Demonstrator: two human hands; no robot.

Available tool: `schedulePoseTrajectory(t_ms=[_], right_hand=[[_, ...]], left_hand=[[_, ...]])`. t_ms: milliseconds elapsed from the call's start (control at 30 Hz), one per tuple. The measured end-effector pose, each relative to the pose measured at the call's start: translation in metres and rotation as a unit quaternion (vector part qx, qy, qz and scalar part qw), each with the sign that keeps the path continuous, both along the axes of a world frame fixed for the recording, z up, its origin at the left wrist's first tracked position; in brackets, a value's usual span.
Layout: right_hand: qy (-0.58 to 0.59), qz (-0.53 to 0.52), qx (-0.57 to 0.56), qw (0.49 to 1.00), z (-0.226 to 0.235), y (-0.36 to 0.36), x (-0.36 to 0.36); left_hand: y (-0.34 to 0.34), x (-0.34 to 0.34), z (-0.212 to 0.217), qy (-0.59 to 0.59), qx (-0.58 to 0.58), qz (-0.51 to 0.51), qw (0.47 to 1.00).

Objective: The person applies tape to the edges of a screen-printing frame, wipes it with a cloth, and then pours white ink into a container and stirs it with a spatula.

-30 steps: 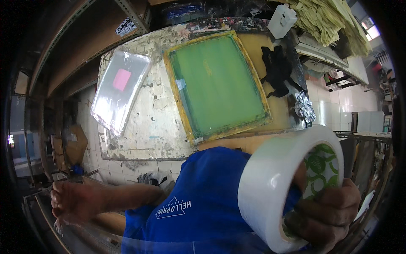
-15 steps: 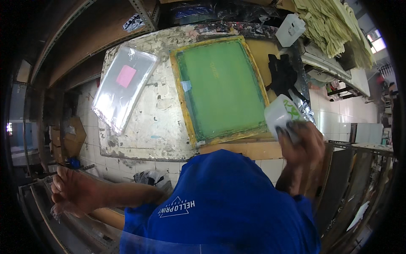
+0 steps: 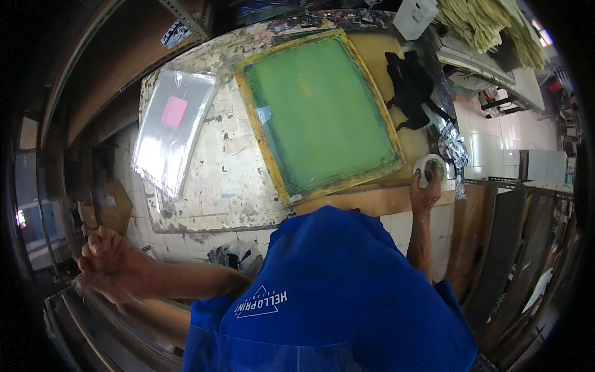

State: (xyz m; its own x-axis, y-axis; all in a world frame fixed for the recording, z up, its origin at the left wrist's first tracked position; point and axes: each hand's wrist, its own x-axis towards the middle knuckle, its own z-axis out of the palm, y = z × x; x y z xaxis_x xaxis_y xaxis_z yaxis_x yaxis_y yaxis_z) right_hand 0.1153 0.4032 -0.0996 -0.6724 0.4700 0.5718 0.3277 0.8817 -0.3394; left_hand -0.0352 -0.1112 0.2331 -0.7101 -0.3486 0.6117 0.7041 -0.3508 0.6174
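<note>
At the table's [image 3: 204,192] near right corner, about 3 o'clock in the view, a tape roll [image 3: 429,168] is held by the right hand [image 3: 425,192]. The fingers are curled over the roll's near rim; the roll is pinched, and it sits on or just above the tabletop – contact with the surface cannot be told. The roll is just beside the lower right corner of the screen frame [image 3: 319,115], not clearly touching it.

The screen frame is laid flat at 12 o'clock, green mesh inside a yellow-stained border, tilted slightly clockwise. A small clear tape patch is seen near its left edge.

At 10 o'clock a clear plastic bag [image 3: 168,130] is laid flat on the table, with a pink slip inside. It is well apart from the frame.

At 1 o'clock a black cloth [image 3: 410,87] is bunched up, just right of the frame. A white container [image 3: 415,15] is stood beyond it at the far edge.

The left hand [image 3: 108,263] is out at 8 o'clock, off the table and well apart from the roll. Fingers are spread loosely, nothing held. It is motion-blurred, so finer detail cannot be told.

A blue shirt [image 3: 334,291] fills 6 o'clock.
</note>
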Motion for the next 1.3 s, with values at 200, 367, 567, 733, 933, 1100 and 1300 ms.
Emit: schedulePoseTrajectory(t_ms=[200, 367, 567, 733, 933, 1100, 1300], right_hand=[[-0.008, 0.014, -0.028, 0.999, 0.081, -0.033, -0.031], [0.187, 0.292, -0.424, 0.836, 0.242, -0.098, -0.049], [0.432, 0.625, -0.426, 0.49, 0.309, -0.176, -0.099], [0.332, 0.634, -0.473, 0.513, 0.296, -0.161, -0.1], [0.131, 0.52, -0.619, 0.574, 0.24, -0.144, -0.093], [0.068, 0.428, -0.77, 0.467, 0.188, -0.164, -0.113], [0.014, 0.385, -0.822, 0.42, 0.121, -0.2, -0.124]], left_hand=[[0.0, -0.013, 0.0, -0.016, -0.005, -0.098, 0.995], [0.024, -0.028, 0.005, -0.037, -0.02, -0.103, 0.994], [0.031, -0.047, 0.004, -0.069, -0.038, -0.149, 0.986], [0.021, -0.072, -0.009, -0.161, -0.011, -0.117, 0.98], [0.069, -0.145, -0.059, -0.219, -0.299, 0.034, 0.928], [0.104, -0.216, -0.12, -0.345, -0.439, -0.009, 0.83], [0.121, -0.293, -0.241, -0.294, -0.496, -0.078, 0.813]])
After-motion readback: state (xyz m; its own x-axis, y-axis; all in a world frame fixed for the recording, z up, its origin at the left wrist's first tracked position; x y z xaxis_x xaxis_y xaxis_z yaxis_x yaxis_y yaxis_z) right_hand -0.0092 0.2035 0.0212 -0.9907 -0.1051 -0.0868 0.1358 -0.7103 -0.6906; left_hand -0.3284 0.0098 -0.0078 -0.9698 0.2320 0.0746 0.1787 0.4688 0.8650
